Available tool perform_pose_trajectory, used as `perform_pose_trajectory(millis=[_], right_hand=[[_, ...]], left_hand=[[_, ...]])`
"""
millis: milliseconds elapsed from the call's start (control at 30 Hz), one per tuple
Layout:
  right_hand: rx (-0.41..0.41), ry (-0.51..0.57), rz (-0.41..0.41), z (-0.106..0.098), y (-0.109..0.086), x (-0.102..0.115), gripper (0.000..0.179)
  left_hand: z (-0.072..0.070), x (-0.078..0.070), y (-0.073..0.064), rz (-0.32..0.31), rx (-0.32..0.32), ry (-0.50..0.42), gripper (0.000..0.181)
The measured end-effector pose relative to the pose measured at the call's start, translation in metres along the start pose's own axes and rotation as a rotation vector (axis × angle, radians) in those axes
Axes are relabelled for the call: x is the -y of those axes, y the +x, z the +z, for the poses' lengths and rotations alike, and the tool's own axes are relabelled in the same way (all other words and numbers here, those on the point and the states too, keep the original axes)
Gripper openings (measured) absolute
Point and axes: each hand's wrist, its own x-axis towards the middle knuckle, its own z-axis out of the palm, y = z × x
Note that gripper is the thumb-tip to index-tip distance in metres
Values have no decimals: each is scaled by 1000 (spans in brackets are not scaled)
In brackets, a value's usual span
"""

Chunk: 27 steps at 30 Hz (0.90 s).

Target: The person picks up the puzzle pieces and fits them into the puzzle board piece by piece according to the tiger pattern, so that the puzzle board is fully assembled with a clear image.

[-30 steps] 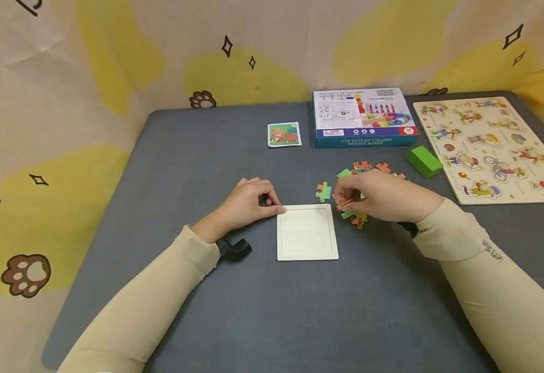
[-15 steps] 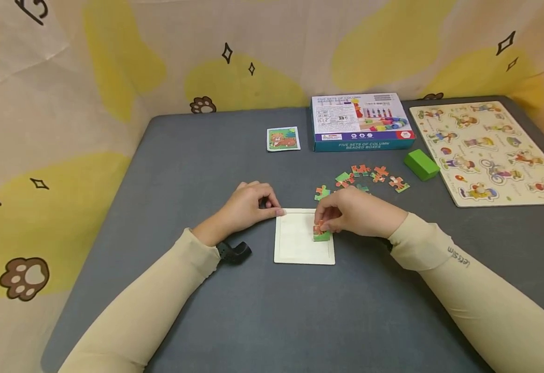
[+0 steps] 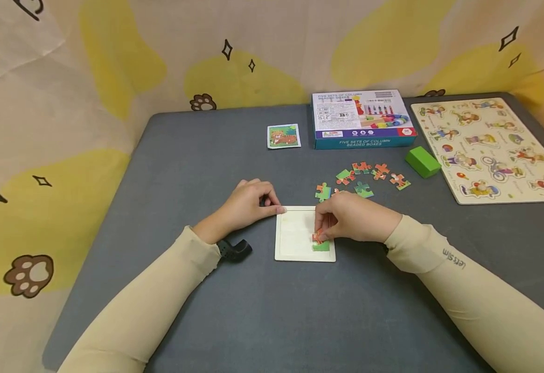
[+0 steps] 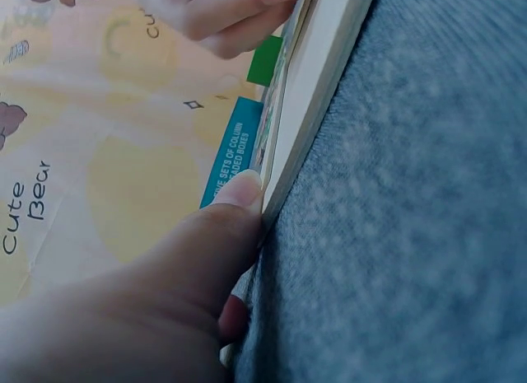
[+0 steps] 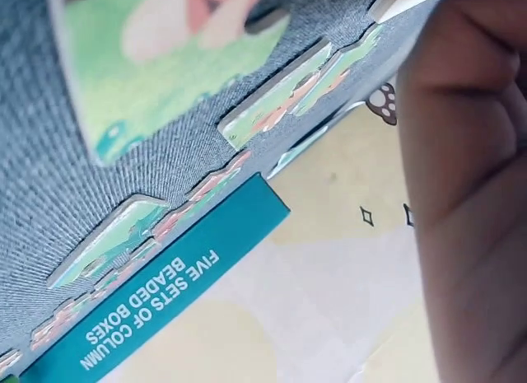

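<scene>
In the head view, my left hand rests at the top left corner of a pale square puzzle tray, gripping it with the thumb on the rim; the thumb also shows on that corner in the left wrist view. My right hand pinches an orange and green jigsaw piece over the tray's lower right part. Whether the piece lies flat in the tray cannot be told. Just beyond this hand are several loose jigsaw pieces. One jigsaw piece looms large in the right wrist view, which does not show the fingertips.
At the back stands a blue and white box, with a small tiger picture card left of it. A green block sits beside a wooden picture board at the right. Patterned cloth hangs behind the grey table.
My right hand has come left from the loose pieces onto the tray with a jigsaw piece, then shifted slightly toward the tray's near right corner. The left hand keeps its place.
</scene>
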Motion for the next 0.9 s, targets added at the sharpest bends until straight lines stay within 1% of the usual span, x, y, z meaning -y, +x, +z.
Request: perform_pose_trajectory(millis=[133,233,433,600,733,800,867,900], right_hand=[[22,-11,0,2,0,0,13],[18,-38,-9,4,-1,1,13],[39,-74,-53,8,-3,3,12],[52,-102,-79,7,-4,5,15],[33,-147,-108,7,-5,6,19],[10,-166,-105,4,-6,6,18],[-23,-189,-85,-3,-8,5,18],[-43,-202,-60,-8,-11,4,18]], left_hand=[[0,0,0,0,-3,3,16],[1,1,1,1,-4,7,16],[1,1,0,3,-3,14,17],[0,-1,0,9,-3,7,16],[-1,-2,0,12,-4,3,15],[0,-2,0,10,-5,1,16],[0,-1,-1,8,-3,0,16],[0,-1,-1,8,-2,0,16]])
